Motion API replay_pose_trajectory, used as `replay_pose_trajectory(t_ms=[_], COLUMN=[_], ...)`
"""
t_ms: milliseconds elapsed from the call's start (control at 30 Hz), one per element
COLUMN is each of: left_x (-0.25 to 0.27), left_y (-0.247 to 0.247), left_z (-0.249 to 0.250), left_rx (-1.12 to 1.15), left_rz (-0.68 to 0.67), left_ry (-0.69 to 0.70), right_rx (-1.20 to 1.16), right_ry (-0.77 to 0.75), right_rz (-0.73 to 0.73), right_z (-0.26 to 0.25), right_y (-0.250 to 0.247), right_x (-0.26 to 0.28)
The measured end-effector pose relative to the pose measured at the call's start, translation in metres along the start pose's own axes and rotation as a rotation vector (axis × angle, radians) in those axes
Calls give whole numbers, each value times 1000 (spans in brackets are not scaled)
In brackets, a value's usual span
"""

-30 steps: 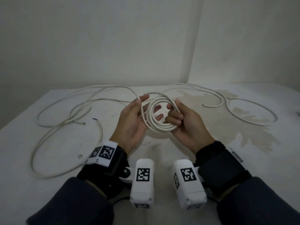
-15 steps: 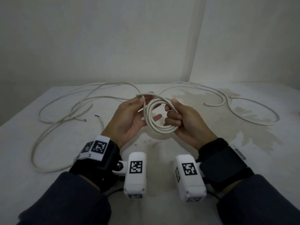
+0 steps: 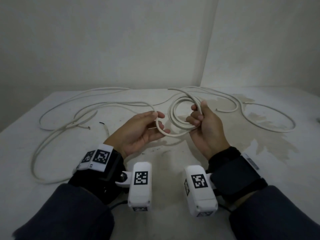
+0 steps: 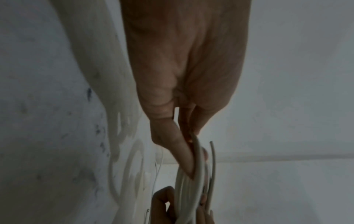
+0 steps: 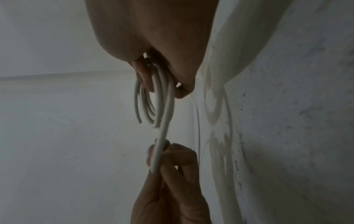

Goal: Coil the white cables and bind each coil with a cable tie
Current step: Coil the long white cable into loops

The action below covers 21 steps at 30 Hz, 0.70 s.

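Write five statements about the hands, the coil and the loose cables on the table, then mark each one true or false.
1. The right hand grips the coil. True.
2. The coil lies flat on the table. False: it is held up above it.
3. The left hand holds a strand of cable running from the coil. True.
4. A cable tie already binds the coil. False: no tie shows on it.
5. The loose cables lie on the floor. False: they sprawl on the table.

White cable (image 3: 180,118), several round loops stacked in a coil, held upright above the tabletop (image 3: 52,170); its loose tail (image 3: 121,103) trails left across it.
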<state>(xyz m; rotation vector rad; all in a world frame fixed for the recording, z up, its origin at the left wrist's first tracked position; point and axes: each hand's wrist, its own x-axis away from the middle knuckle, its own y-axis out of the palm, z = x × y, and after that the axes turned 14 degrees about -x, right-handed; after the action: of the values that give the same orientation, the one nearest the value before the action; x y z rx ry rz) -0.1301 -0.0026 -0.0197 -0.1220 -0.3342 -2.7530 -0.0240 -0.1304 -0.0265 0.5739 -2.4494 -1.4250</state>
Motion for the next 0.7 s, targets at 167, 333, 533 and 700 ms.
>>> replay_pose_trajectory(t_ms=[167, 333, 533, 700], left_x=[4, -1, -7, -8], left_y=[3, 1, -6, -4], left_z=[1, 3, -3, -5], left_rx=[3, 91, -176, -165], left_rz=[-128, 50, 214, 148], left_ry=[-7, 163, 254, 250], right_rx=[-108, -62, 16, 70], right_ry=[84, 280, 365, 425], right_rz=[14, -19, -98, -154], right_z=[3, -2, -2, -3], right_y=[-1, -2, 2, -1], right_x=[0, 1, 4, 4])
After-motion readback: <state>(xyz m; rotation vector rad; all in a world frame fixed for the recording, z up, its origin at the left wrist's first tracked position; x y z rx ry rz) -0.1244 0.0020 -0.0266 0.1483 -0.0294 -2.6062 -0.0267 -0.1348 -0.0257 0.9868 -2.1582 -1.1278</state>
